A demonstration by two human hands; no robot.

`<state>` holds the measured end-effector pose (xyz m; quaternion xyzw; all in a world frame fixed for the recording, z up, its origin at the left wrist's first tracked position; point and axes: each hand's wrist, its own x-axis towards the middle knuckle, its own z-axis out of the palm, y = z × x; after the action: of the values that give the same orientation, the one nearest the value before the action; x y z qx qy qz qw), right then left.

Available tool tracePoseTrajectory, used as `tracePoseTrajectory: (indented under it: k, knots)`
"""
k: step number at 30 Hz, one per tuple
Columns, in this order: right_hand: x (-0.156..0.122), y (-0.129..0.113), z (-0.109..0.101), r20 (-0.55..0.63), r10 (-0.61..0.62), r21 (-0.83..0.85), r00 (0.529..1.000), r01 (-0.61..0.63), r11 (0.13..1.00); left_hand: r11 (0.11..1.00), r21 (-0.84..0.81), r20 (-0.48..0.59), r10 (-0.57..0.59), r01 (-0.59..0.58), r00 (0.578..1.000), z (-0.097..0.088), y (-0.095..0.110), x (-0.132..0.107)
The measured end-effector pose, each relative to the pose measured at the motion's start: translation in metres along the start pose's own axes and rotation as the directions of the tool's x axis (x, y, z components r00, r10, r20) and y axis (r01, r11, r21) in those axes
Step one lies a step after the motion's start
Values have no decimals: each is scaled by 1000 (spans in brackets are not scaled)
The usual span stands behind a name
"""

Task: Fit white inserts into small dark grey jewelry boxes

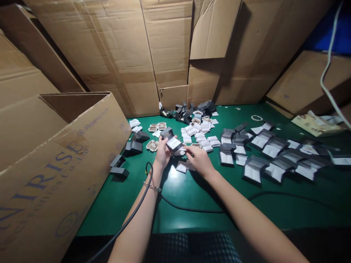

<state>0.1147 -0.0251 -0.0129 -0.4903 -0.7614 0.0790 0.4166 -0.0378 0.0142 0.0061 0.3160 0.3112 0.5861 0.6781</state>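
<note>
My left hand [162, 155] is wrapped round a small black hinged box [170, 139], lid up, with a white lining inside. At the right edge of this box my right hand [199, 157] pinches with thumb and fingers. A bit of white shows by those fingertips, too small to name. Just below the hands lie white folded inserts [181, 166] on the green tabletop. Beyond them is a spread of more white inserts [195, 128]. Brown molded tray pieces [152, 145] lie left of the held box.
Several opened black boxes with white linings [253, 170] stand on the right. Other black boxes [133, 147] sit at left, beside a large carton [82, 146]. A heap of black boxes [189, 111] lies at the back. A black cable [192, 209] crosses the front and my left forearm.
</note>
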Motion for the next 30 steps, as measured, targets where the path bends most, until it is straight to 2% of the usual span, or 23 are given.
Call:
tracePoseTrajectory:
  k: [2,4,6,7,9,13,17,21,23,26,30]
  knots:
    - [-1,-2,0,-189,21,112,982,0,994,1000,5,26,-21,21,999,-1,0,-1]
    - [-2,-3,-1,-351,91,175,932,-31,984,999,14,28,-53,52,998,-2,-1,0]
    - [-3,-4,-2,-427,164,197,889,-85,977,994,11,22,-111,110,994,-3,-2,1]
    - [-4,-5,-3,-426,186,199,885,-109,974,990,7,20,-141,141,990,-4,-2,1]
    - [-6,-5,-5,-366,209,198,907,-144,970,984,10,23,-180,180,983,-3,-2,1]
    - [-9,-6,-8,-244,210,202,947,-163,966,985,65,32,-165,163,986,2,-1,-2]
    - [-10,-7,-5,-208,276,218,938,-231,948,987,96,40,-134,129,990,7,0,-5]
    - [-9,-5,-2,-154,317,397,936,-235,887,986,99,31,-135,131,990,8,-3,-6]
    - [-6,-3,-2,-123,373,492,920,-270,827,983,87,35,-164,160,986,6,-5,-5]
    - [0,-3,-3,-76,520,612,851,-372,698,974,64,83,-220,215,972,6,-7,-6]
    - [9,-1,-6,50,631,804,775,-405,435,964,84,173,-263,251,949,7,-8,-8]
